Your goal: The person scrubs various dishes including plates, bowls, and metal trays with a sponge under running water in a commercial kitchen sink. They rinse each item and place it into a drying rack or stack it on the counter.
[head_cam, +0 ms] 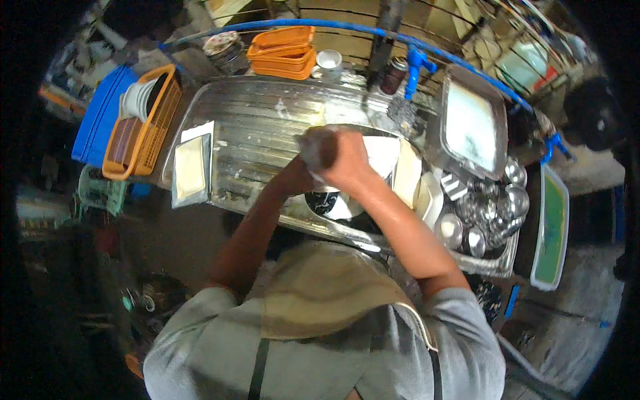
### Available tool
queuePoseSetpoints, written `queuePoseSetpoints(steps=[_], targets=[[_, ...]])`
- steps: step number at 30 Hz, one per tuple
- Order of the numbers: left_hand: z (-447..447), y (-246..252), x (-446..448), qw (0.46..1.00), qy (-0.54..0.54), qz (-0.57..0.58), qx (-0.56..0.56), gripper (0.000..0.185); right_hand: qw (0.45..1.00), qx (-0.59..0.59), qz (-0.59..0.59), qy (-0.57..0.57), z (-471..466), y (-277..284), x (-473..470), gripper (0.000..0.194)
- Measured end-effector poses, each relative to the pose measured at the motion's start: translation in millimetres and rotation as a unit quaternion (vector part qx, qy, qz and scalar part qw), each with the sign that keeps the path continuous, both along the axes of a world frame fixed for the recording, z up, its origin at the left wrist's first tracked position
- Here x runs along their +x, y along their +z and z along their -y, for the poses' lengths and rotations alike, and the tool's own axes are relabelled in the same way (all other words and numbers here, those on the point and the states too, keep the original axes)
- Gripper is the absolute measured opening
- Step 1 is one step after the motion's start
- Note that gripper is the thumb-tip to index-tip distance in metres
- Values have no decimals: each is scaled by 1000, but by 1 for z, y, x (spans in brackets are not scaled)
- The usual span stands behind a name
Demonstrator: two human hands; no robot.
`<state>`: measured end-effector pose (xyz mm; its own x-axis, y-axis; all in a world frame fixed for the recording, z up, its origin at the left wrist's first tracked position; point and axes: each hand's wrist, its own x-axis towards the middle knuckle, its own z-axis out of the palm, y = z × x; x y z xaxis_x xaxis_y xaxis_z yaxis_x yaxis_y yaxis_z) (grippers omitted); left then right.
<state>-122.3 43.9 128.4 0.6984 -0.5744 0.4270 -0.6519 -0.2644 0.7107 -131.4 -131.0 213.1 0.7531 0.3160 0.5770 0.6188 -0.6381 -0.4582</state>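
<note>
Both of my hands are raised over the left part of a steel sink basin. My right hand [350,157] wraps round one side of a blurred, greyish, cup-like vessel [317,147]. Lower on its left side, my left hand [295,177] grips it, partly hidden in shadow. Beneath them, white dishes [382,152] and a black-and-white patterned dish [322,202] lie in the basin. Cream-coloured dishes [408,172] stand on edge at the basin's right side. The ribbed steel drainboard [250,130] extends to the left.
Flat rectangular trays [191,165] lie on the drainboard. An orange basket [160,125] holds plates at left. Orange baskets [282,57], a white mug [330,62] and a blue tap [414,70] line the back. At right are a water-filled tub [470,120] and several metal vessels [490,210].
</note>
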Motion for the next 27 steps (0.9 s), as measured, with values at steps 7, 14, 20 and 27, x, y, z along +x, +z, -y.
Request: queuePoseSetpoints(steps=[7, 14, 20, 27], targets=[[5, -2, -69, 801, 87, -453, -382, 52, 942, 214, -79, -245, 107, -175, 66, 22], [-162, -53, -66, 964, 214, -144, -58, 32, 919, 256, -157, -256, 89, -172, 42, 31], [-264, 14, -80, 863, 441, 51, 241, 43, 889, 314, -75, -326, 221, -59, 39, 46], [-316, -37, -86, 833, 328, 40, 444, 56, 931, 33, -70, -356, 350, -110, 68, 34]])
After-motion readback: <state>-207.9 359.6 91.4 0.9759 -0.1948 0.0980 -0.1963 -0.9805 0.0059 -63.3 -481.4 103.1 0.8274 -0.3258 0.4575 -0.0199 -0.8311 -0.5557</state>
